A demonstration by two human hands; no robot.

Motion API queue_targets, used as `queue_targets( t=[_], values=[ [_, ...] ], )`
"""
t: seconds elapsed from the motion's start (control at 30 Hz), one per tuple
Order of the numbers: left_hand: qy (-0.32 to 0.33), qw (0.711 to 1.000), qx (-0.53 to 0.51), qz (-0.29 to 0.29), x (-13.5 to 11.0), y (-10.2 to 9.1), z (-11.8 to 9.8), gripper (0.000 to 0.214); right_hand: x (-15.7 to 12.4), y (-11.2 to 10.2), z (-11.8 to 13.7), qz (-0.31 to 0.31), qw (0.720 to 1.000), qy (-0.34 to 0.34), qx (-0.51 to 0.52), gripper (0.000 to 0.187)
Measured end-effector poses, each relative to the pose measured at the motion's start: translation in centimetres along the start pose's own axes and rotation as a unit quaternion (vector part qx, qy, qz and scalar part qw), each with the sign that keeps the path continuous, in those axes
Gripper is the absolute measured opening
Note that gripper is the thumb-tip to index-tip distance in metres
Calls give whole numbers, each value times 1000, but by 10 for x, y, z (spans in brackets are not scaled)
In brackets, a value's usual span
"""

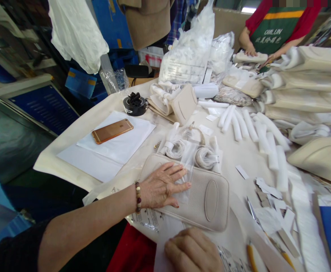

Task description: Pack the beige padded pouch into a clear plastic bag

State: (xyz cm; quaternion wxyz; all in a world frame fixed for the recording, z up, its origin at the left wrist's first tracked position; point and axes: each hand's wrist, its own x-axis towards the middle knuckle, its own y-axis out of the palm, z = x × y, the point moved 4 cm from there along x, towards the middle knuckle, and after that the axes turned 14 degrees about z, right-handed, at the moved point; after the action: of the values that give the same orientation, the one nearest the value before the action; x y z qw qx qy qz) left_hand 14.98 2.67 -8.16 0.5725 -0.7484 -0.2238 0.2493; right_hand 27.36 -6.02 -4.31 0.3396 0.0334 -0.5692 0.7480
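1. The left hand point(161, 187) lies flat, its fingers point(179, 186) spread and gripping nothing; they press a clear plastic sleeve point(186, 166) down onto a beige leather pouch point(202, 196) that rests on the worktop point(239, 151), just in front of the person.
2. The right hand point(192, 251) sits at the near edge on printed paper point(151, 219), knuckles curled; whether it holds anything cannot be told.
3. Only the flat palm pins the slick sleeve, so it could slide off the pouch or crease under the pressure.
4. Two wrapped strap coils point(189, 151) lie touching the pouch's far edge; a push forward would likely knock them loose.
5. Pliers with yellow handles point(252, 251) and paper scraps point(270, 211) lie near the right side; a tip dragged across could mark the pale leather.
6. A gold phone point(112, 130) rests on white sheets point(117, 143) near the worktop's left edge; tugging those sheets might send it off.
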Motion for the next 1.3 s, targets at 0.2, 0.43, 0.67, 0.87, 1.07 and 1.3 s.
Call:
queue_targets(
  t=[0.2,0.43,0.67,0.87,1.07,1.3],
  values=[
    [5,1000,-7,-22,-3,2,-1,59,29,-32,-66,17,998,37,43,27],
    [27,999,1,-22,-5,5,-1,18,35,-6,-113,59,992,98,59,26],
    [38,996,-59,-52,-9,0,-2,17,36,-2,-122,65,989,127,48,29],
    [54,994,-43,-90,-13,2,-4,16,28,5,-123,46,988,143,45,28],
    [69,993,-54,-84,-13,3,-4,17,28,2,-124,22,987,147,59,21],
    [102,986,-114,-70,-12,0,-4,12,31,7,-123,12,984,176,34,27]
  ],
)
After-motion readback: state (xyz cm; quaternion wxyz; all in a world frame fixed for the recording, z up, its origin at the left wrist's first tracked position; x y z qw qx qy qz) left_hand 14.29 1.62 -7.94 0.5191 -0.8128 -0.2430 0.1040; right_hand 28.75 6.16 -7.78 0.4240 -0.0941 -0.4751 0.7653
